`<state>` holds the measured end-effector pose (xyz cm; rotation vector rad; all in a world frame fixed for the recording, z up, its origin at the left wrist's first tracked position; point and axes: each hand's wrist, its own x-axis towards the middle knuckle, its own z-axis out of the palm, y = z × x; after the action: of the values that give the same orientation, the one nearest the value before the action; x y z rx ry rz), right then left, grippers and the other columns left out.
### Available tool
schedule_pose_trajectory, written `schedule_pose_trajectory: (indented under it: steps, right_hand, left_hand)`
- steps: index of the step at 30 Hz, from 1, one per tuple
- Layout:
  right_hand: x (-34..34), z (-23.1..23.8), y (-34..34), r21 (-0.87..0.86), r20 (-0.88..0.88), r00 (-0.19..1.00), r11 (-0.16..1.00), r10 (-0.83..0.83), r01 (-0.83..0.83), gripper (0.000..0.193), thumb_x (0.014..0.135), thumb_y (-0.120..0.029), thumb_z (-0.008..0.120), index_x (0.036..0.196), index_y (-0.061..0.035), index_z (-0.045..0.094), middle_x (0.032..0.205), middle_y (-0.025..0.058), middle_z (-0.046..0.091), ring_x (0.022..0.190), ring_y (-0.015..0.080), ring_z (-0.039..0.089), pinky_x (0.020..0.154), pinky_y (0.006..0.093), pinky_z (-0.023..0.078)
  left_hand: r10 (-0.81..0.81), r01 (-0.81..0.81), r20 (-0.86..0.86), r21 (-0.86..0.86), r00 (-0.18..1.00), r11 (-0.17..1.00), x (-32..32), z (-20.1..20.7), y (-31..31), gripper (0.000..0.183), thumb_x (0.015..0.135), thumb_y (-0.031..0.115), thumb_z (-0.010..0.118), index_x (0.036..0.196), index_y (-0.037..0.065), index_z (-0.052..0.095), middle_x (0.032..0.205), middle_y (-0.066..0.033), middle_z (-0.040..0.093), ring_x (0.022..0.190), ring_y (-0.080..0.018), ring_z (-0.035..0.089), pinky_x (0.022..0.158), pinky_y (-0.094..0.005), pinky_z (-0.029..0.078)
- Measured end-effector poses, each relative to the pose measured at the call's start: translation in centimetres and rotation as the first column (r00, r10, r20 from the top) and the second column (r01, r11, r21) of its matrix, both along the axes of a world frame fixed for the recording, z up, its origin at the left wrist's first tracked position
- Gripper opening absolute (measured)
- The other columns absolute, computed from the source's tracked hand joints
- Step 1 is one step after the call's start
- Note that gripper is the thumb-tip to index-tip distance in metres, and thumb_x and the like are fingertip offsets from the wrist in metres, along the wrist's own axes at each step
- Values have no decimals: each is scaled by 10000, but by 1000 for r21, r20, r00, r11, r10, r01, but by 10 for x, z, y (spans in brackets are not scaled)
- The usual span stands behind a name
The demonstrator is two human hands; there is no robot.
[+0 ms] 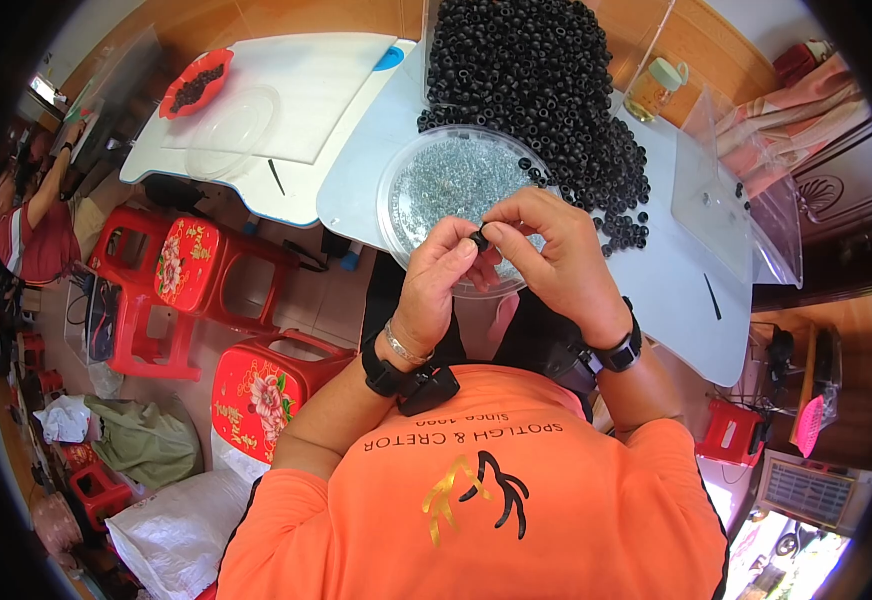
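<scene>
Between the fingertips of both hands is a small black ring-shaped part [479, 240]. My left hand [440, 275] pinches it from the left, its fingers closed. From the right, my right hand [548, 250] meets it with thumb and forefinger pressed together; whether something tiny sits in that pinch is hidden. Both hands are above the near rim of a round clear tub [388, 215] that holds many tiny clear, glassy pieces [441, 180]. Just beyond my right hand spreads a large heap of black ring-shaped parts [526, 80], some loose by the tub.
A lidded drink bottle [654, 92] stands right of the heap, near a clear plastic box [721, 200]. Thin black sticks [713, 296] lie on the tables. At left are a red dish [171, 95], a clear lid [236, 130] and red stools [191, 262]. Another person [41, 225] sits far left.
</scene>
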<state>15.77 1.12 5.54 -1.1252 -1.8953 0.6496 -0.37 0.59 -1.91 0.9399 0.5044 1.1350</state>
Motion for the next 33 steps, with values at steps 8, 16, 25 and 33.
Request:
schedule_pose_trajectory:
  steps: [8,16,25,33]
  right_hand:
    - [3,-7,-5,266,145,989,964,-30,-10,174,771,-132,697,900,-32,635,807,106,622,752,291,607,648,359,489]
    - [3,-29,-7,359,188,969,930,-160,84,273,687,-93,725,934,-65,613,829,83,621,754,272,610,614,354,495]
    - [12,-32,-8,377,178,976,925,-129,54,232,682,-114,729,878,-63,615,746,77,603,666,263,590,577,353,478]
    - [6,-37,-10,392,58,990,915,-128,95,193,684,-106,721,842,-64,618,697,72,599,618,265,578,552,342,461]
  left_hand:
    - [-31,32,12,-111,999,993,1,3,0,217,977,215,442,1058,20,494,920,-91,608,817,-163,604,738,-297,483]
    - [-78,85,44,-191,996,978,9,9,-5,233,986,206,410,1078,7,489,974,-102,598,886,-172,604,794,-320,498]
    - [-147,139,-48,-131,988,982,10,8,-9,351,992,261,364,1082,-35,529,947,-119,622,812,-182,615,734,-299,498]
    - [-80,71,-70,-115,994,991,17,16,-13,358,988,260,344,971,-40,538,830,-120,606,677,-179,585,627,-273,473]
